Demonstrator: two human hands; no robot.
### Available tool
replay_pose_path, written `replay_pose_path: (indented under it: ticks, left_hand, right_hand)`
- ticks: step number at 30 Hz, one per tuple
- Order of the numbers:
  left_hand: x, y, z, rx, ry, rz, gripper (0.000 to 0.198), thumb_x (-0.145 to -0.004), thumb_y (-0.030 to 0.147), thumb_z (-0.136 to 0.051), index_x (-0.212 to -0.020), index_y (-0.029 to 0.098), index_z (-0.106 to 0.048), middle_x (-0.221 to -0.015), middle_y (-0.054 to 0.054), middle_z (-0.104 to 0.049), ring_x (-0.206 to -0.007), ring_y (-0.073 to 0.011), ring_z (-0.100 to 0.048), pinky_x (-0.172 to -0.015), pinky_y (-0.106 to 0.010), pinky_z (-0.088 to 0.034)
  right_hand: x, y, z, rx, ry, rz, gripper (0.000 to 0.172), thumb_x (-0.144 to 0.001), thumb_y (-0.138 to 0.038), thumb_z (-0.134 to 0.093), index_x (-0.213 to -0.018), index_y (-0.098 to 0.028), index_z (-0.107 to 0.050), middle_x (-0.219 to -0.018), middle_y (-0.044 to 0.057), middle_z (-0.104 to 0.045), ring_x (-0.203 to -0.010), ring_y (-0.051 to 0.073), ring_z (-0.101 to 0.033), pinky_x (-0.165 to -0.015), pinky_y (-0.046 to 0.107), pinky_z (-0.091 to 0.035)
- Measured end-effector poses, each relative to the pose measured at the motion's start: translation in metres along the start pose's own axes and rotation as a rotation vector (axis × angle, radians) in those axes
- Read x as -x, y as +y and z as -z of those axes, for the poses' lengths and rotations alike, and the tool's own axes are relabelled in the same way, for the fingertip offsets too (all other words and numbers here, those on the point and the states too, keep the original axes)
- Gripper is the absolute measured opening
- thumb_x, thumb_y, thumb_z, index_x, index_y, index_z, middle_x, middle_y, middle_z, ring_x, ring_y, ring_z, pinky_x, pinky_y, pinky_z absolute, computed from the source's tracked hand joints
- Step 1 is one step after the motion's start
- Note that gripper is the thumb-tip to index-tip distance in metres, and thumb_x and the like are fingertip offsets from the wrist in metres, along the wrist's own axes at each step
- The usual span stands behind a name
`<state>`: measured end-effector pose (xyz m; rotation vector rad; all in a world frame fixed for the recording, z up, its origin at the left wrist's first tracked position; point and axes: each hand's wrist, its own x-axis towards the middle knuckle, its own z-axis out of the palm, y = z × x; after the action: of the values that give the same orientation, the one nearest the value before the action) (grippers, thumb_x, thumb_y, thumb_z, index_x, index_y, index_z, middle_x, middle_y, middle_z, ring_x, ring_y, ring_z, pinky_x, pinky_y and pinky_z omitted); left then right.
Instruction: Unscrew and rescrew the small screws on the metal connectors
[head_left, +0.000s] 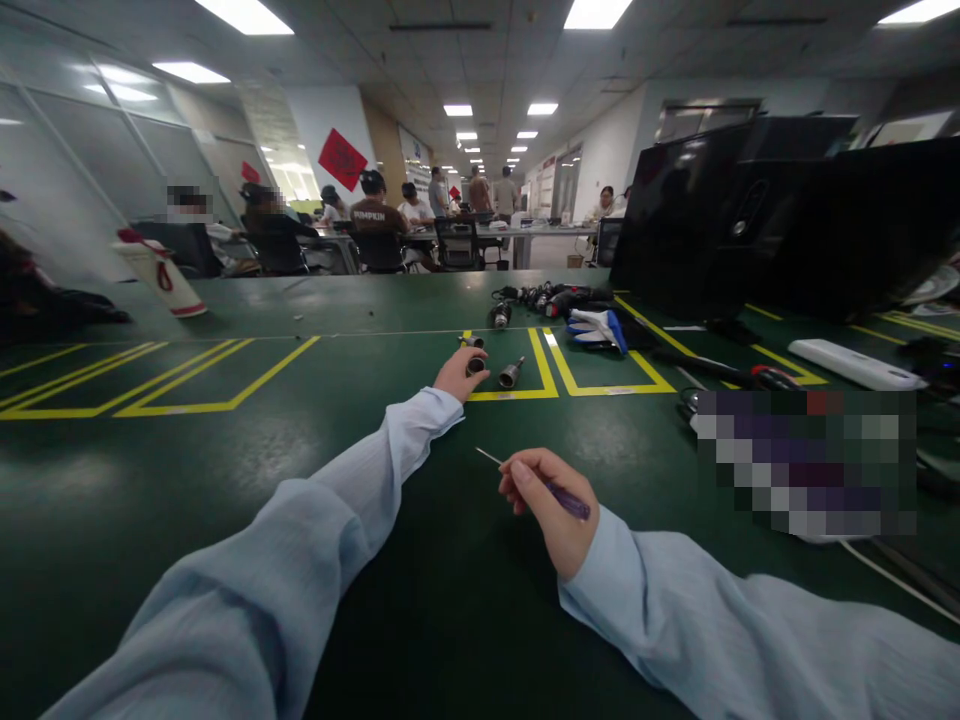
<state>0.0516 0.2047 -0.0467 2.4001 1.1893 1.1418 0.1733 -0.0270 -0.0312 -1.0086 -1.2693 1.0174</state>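
My left hand (454, 378) reaches forward over the green table. Its thumb and fingers are curled round a small dark metal socket (475, 366), partly hidden by them. Just to the right, a socket with a thin shank (510, 376) lies on its side, apart from the hand. Behind my fingers lies another metal piece with a shank (472, 342). Nearer to me, my right hand (551, 505) is closed round a small screwdriver (571, 502) with a purple handle. Its thin metal shaft points left and away, touching nothing.
Yellow tape (517, 396) marks out boxes on the green table (360, 480). Behind are a dark metal tool head (500, 315), tangled black cables and a blue-white glove (598, 330). Black monitors (690, 220) and a white power strip (855, 364) stand right, a tilted cup (161, 275) left.
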Motion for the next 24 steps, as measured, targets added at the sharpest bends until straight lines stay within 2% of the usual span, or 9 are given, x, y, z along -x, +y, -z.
replay_pose_path:
  ticks: [4, 8, 11, 14, 16, 18, 21, 22, 24]
  left_hand:
    - [-0.008, 0.001, -0.006, -0.046, -0.12, -0.06, 0.028, -0.063, 0.02, -0.061, -0.091, 0.017, -0.058, -0.098, -0.006, -0.06, -0.095, -0.0219, -0.054, -0.087, -0.036, -0.04]
    - [-0.011, 0.004, -0.006, -0.092, -0.163, -0.083, 0.033, -0.061, 0.017, -0.061, -0.094, 0.016, -0.057, -0.097, -0.006, -0.061, -0.093, -0.0215, -0.055, -0.086, -0.035, -0.041]
    - [-0.009, 0.008, 0.0, -0.137, -0.089, -0.065, 0.05, -0.057, 0.02, -0.065, -0.105, 0.015, -0.051, -0.106, -0.009, -0.056, -0.1, -0.0245, -0.051, -0.089, -0.037, -0.039]
    - [0.006, 0.019, 0.012, -0.185, 0.082, -0.002, 0.056, -0.061, 0.023, -0.062, -0.112, 0.011, -0.044, -0.116, -0.015, -0.047, -0.111, -0.0292, -0.041, -0.095, -0.043, -0.032]
    - [0.028, 0.032, 0.022, -0.208, 0.181, 0.007, 0.05, -0.066, 0.021, -0.056, -0.112, 0.008, -0.043, -0.116, -0.017, -0.046, -0.112, -0.0291, -0.039, -0.096, -0.044, -0.03]
    - [0.061, 0.051, 0.034, -0.22, 0.194, -0.099, 0.041, -0.069, 0.021, -0.052, -0.108, 0.012, -0.047, -0.112, -0.014, -0.05, -0.11, -0.0263, -0.042, -0.094, -0.042, -0.032]
    - [0.126, 0.091, 0.053, -0.161, -0.067, -0.248, 0.029, -0.073, 0.023, -0.048, -0.102, 0.021, -0.053, -0.113, -0.009, -0.053, -0.107, -0.0234, -0.046, -0.09, -0.04, -0.038]
    - [0.149, 0.106, 0.059, -0.129, -0.163, -0.303, 0.036, -0.072, 0.025, -0.049, -0.108, 0.023, -0.051, -0.115, -0.008, -0.052, -0.108, -0.0232, -0.047, -0.09, -0.039, -0.039]
    - [0.192, 0.135, 0.071, -0.089, -0.265, -0.312, 0.054, -0.071, 0.028, -0.049, -0.123, 0.023, -0.039, -0.119, -0.008, -0.052, -0.11, -0.0229, -0.046, -0.094, -0.039, -0.037]
  right_hand:
    - [0.0, -0.001, 0.001, 0.007, -0.007, -0.01, 0.022, -0.081, -0.033, -0.046, -0.078, -0.014, -0.057, -0.065, 0.001, -0.055, -0.059, 0.011, -0.05, -0.053, 0.022, -0.042]
    - [-0.001, 0.0, 0.0, 0.012, -0.023, -0.022, 0.023, -0.081, -0.034, -0.046, -0.078, -0.014, -0.057, -0.065, 0.001, -0.055, -0.058, 0.011, -0.051, -0.052, 0.022, -0.043]
    - [-0.001, 0.001, 0.001, 0.044, -0.039, -0.024, 0.024, -0.081, -0.035, -0.047, -0.078, -0.014, -0.058, -0.066, 0.002, -0.056, -0.058, 0.011, -0.051, -0.051, 0.022, -0.043]
    - [0.001, -0.003, 0.005, 0.109, -0.041, 0.004, 0.02, -0.08, -0.032, -0.048, -0.078, -0.014, -0.058, -0.066, 0.002, -0.056, -0.056, 0.011, -0.05, -0.051, 0.023, -0.042]
    - [0.004, -0.008, 0.007, 0.19, -0.029, 0.075, 0.016, -0.079, -0.029, -0.049, -0.078, -0.015, -0.057, -0.067, 0.002, -0.055, -0.058, 0.012, -0.05, -0.054, 0.024, -0.042]
    - [0.008, -0.015, 0.008, 0.278, -0.034, 0.199, 0.013, -0.08, -0.026, -0.047, -0.081, -0.016, -0.056, -0.071, 0.003, -0.056, -0.064, 0.014, -0.052, -0.06, 0.026, -0.043]
    - [0.017, -0.015, 0.003, 0.383, -0.155, 0.432, 0.018, -0.084, -0.025, -0.04, -0.089, -0.019, -0.056, -0.08, 0.005, -0.06, -0.076, 0.016, -0.055, -0.07, 0.029, -0.044]
    - [0.021, -0.01, -0.001, 0.411, -0.225, 0.5, 0.02, -0.084, -0.027, -0.038, -0.091, -0.02, -0.056, -0.082, 0.005, -0.061, -0.078, 0.017, -0.056, -0.072, 0.03, -0.044]
    - [0.035, 0.006, -0.009, 0.453, -0.379, 0.594, 0.021, -0.085, -0.031, -0.038, -0.088, -0.025, -0.058, -0.081, 0.002, -0.064, -0.081, 0.017, -0.057, -0.078, 0.03, -0.044]
